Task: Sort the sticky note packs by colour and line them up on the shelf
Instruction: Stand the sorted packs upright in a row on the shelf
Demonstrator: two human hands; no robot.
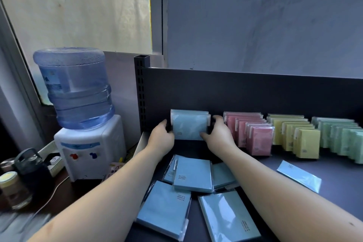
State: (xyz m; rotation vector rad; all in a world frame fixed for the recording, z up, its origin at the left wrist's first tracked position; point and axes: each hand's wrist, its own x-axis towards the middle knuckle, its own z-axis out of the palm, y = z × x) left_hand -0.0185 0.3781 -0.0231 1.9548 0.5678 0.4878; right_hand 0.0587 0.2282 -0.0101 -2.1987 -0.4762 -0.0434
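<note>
clasping upright blue sticky note packs point(189, 126) on the shelf point(294, 165): left grip point(162, 136) and right grip point(219, 133), both curled round opposite sides.

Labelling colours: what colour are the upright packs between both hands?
Light blue; the upright packs show best in the head view.

No text is legible. Small dark print lines stand near the lower left corner of the upright blue pack point(188, 126), on the flat blue packs point(193, 176), on the front pink pack point(261, 141) and on the front yellow pack point(307, 143); all are too small to read. The label point(51, 80) on the water bottle point(78, 88) is blurred. The dispenser point(88, 149) carries one red and one blue tap mark, with no readable characters.
</note>
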